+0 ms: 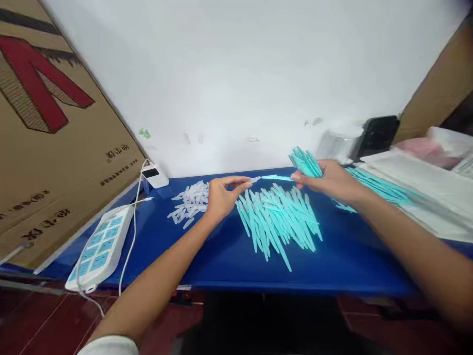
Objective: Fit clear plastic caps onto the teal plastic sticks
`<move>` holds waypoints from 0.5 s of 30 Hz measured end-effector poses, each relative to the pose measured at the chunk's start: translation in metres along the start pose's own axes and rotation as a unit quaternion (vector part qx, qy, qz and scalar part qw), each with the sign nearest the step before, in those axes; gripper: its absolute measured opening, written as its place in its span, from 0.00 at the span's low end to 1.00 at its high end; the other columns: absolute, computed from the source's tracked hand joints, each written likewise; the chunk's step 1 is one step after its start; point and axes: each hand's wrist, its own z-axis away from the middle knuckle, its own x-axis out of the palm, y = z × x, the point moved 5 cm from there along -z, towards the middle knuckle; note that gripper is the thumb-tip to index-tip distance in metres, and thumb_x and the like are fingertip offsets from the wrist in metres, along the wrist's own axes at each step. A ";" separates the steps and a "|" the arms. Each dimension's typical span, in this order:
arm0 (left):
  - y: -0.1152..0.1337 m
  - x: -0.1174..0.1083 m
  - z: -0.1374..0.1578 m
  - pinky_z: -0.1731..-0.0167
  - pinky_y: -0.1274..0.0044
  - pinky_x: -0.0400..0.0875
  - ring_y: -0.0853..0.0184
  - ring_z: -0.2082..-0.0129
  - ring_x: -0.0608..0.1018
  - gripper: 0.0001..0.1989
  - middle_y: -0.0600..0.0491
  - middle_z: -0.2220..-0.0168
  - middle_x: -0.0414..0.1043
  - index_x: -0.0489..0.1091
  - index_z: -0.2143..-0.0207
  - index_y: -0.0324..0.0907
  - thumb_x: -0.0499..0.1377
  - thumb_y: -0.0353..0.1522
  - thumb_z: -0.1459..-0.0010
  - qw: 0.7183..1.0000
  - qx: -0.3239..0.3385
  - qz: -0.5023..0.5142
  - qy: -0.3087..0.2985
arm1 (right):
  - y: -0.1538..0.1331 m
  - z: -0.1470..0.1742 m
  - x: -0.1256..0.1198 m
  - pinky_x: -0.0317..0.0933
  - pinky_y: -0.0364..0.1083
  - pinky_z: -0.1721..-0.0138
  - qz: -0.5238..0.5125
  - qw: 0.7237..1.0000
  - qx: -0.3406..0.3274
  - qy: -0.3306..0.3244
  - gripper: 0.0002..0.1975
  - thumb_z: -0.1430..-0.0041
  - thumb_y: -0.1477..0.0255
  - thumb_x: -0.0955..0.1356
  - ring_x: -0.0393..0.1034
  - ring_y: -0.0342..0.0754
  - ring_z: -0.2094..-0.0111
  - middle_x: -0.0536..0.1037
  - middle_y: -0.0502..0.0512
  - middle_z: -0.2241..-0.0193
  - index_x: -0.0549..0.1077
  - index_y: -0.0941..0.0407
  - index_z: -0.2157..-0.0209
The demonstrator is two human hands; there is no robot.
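Observation:
My left hand (222, 198) pinches a small clear plastic cap (254, 180) between thumb and fingertips. Facing it, a teal eyebrow razor (278, 177) points leftward from the thumb and fingers of my right hand (330, 181). Its tip is close to the cap; whether they touch I cannot tell. A bunch of similar teal razors (305, 161) is also gripped in my right hand. Loose clear caps (192, 197) lie heaped left of my left hand. Between and below both hands spreads a pile of teal razors with clear caps on their ends (279, 219).
More teal razors (384, 186) lie at the right beside white sheets (428, 192). A clear lidded jar (338, 142) and a black phone-like object (379, 137) stand against the wall. On the left are a power strip (105, 246), a white device (155, 176), cables and a cardboard box (74, 162).

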 end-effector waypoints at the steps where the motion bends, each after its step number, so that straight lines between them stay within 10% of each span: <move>1: 0.000 0.000 0.001 0.55 0.69 0.80 0.58 0.59 0.85 0.12 0.49 0.61 0.85 0.85 0.61 0.42 0.71 0.40 0.43 1.000 0.000 0.000 -0.001 | 0.002 -0.001 0.000 0.57 0.47 0.67 0.005 1.000 -0.003 0.001 0.26 0.46 0.45 0.75 0.67 0.46 0.73 0.79 0.52 0.74 0.80 0.56 0.74; 15: 0.006 0.013 0.011 0.57 0.68 0.81 0.59 0.60 0.85 0.11 0.48 0.61 0.85 0.85 0.61 0.43 0.72 0.39 0.44 0.998 -0.006 0.023 -0.065 | -0.007 0.002 0.029 0.68 0.51 0.57 -0.030 0.996 -0.042 -0.073 0.20 0.45 0.49 0.75 0.78 0.55 0.63 0.83 0.54 0.72 0.81 0.53 0.71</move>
